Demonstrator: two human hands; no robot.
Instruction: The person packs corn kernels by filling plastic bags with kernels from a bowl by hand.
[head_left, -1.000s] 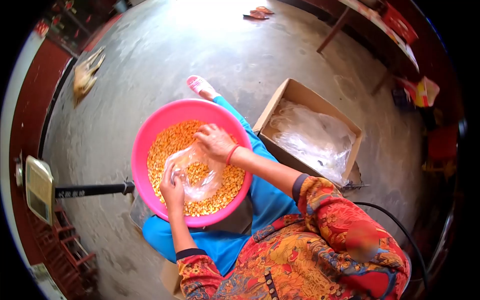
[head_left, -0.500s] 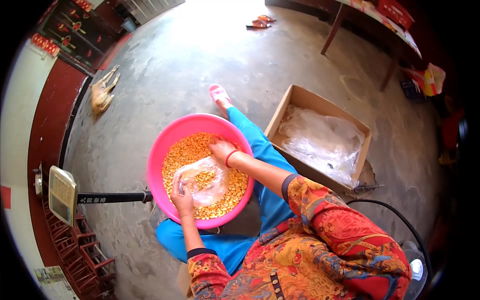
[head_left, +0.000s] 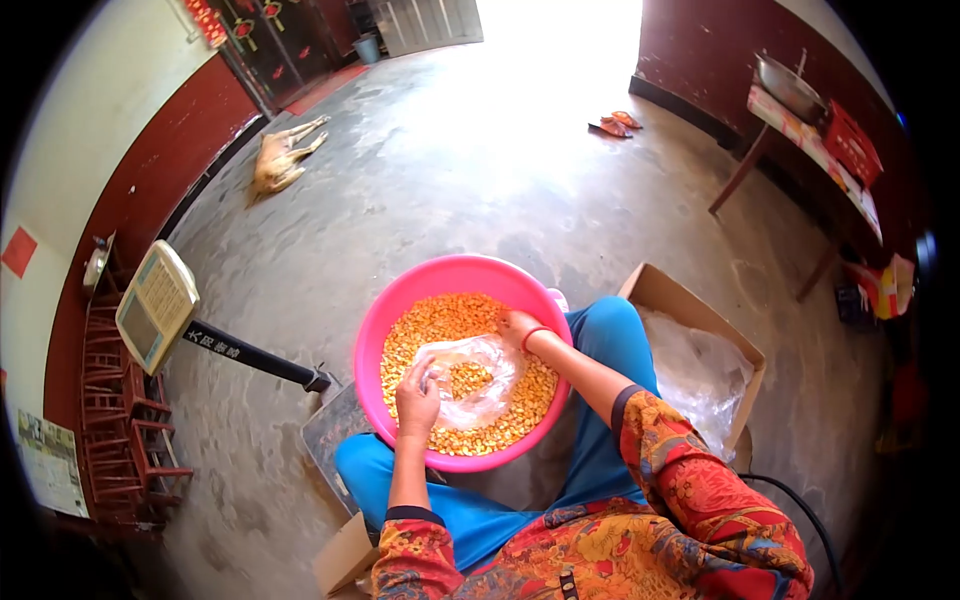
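A pink basin full of yellow corn kernels stands between my legs. On the kernels lies a clear plastic bag, its mouth spread open with kernels inside. My left hand pinches the bag's left edge between thumb and fingers. At the basin's upper right, my right hand reaches down to the kernels beside the bag; its fingertips are buried or hidden, so their grip cannot be made out.
A cardboard box of clear plastic bags stands at the right. The scale's display rises on a post at the left. A dog lies on the floor beyond. A table is at the upper right.
The view has tilted up and shifted. My right hand has gone from the bag's upper edge down into the kernels. My left hand keeps the bag's left edge. The right knee is now raised.
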